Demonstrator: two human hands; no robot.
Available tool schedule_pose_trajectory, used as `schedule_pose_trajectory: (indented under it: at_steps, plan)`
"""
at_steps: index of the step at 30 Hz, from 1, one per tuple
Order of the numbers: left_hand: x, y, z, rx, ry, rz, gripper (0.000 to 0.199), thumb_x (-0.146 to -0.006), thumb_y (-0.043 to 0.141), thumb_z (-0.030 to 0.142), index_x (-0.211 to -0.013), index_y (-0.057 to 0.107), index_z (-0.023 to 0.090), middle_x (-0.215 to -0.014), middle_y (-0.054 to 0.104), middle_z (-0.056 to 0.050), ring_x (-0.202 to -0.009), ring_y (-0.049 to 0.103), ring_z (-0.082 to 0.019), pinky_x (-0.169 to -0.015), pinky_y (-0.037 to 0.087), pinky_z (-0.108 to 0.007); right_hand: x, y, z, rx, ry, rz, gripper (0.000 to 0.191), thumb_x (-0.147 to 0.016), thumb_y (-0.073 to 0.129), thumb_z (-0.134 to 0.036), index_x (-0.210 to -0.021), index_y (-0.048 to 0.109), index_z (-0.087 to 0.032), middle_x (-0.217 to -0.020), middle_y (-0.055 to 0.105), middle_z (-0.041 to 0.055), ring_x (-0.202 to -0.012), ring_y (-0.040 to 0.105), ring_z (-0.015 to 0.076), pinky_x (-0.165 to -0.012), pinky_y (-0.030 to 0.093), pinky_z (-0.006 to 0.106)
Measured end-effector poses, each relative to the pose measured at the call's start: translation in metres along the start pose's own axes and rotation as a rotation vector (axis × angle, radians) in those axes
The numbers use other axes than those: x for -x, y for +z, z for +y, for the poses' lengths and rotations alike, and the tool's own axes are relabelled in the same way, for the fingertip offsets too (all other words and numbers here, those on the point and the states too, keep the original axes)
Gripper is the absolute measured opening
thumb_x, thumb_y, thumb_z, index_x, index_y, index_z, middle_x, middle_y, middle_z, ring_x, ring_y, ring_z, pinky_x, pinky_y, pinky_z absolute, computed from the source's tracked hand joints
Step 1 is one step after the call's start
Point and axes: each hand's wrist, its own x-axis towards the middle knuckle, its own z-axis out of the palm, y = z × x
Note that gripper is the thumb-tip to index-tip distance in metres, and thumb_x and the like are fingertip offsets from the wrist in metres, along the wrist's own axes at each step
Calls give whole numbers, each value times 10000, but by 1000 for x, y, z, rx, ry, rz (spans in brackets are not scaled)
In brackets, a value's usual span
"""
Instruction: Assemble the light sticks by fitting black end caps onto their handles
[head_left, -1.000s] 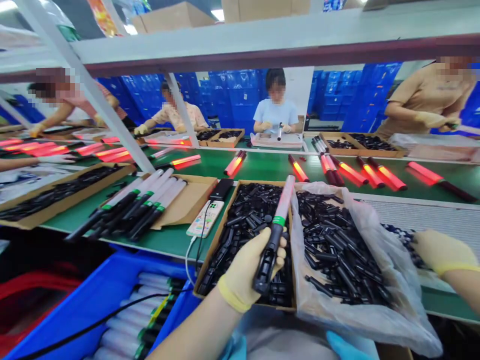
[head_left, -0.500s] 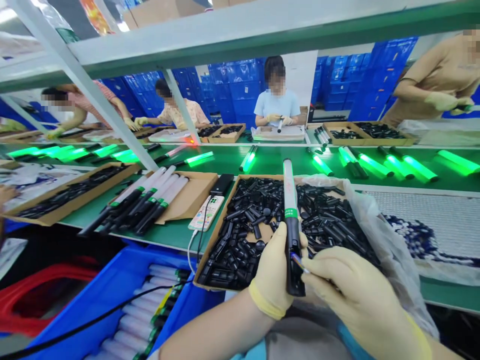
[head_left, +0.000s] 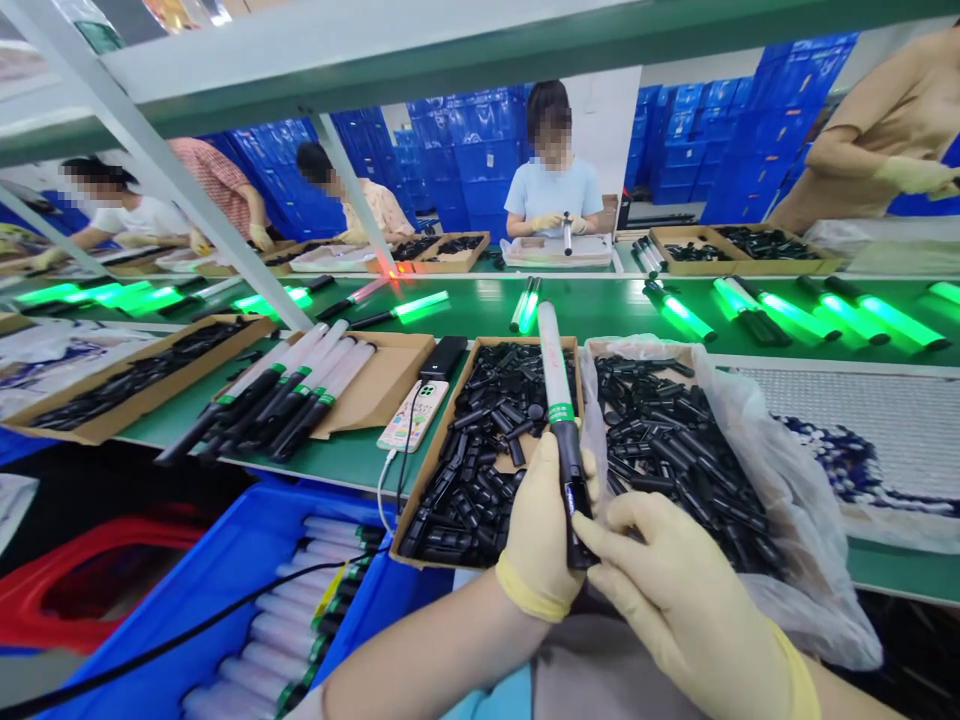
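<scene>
A light stick (head_left: 556,375) with a clear tube, green band and black handle stands tilted in my gloved left hand (head_left: 538,530), whose fingers wrap round the handle. An opening in the handle shows a small blue-violet piece (head_left: 571,497). My gloved right hand (head_left: 667,575) has its index fingertip against that opening and its thumb near the handle's lower end; whether anything lies between them is hidden. Behind my hands are a cardboard tray (head_left: 405,548) of small black parts (head_left: 469,490) and a plastic-lined tray of similar black parts (head_left: 675,455).
Several light sticks (head_left: 300,375) lie beside a phone (head_left: 414,415) with cables. A blue bin (head_left: 187,590) holds more sticks. Green-glowing sticks (head_left: 679,310) lie on the green belt (head_left: 480,300). People work across it. A white shelf beam (head_left: 450,60) crosses above.
My right index finger has moved onto the handle opening, where a thin piece stuck out before. The stick and my left hand have shifted slightly left in view. Sticks on the belt have moved right.
</scene>
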Motion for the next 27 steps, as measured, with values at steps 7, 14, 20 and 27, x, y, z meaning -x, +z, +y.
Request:
schedule_pose_trajectory:
  at_steps: [7,14,20,27]
  plan:
    - [-3,-6,8,23,-19,43,362,-867,613,484,-769,601,136,-603,510,7,-472,449,-74,-415,375,-150,14,-47,76,179,318,71,343,-986,406,-312,-1270,585,-237,-1120,586,91,-1024,581,205,-879,486,350]
    - [-8,-9,10,27,-124,99,228,-903,587,337,-800,620,136,-644,542,-6,-493,509,-87,-426,434,-161,63,-113,232,767,1053,-284,225,-900,521,-224,-973,720,-151,-996,646,131,-894,618,250,-755,462,378]
    - [-14,-13,5,43,-200,82,210,-916,563,316,-876,637,124,-674,583,-28,-476,525,-94,-405,436,-173,68,-89,249,830,983,-381,182,-915,561,-267,-967,662,-125,-982,637,82,-877,591,186,-799,460,367]
    - [-10,-6,6,59,-248,96,245,-916,562,326,-773,594,130,-559,503,7,-401,470,-75,-358,357,-151,76,-97,252,691,769,-274,181,-892,517,-231,-843,682,-175,-960,654,97,-927,597,225,-769,393,322]
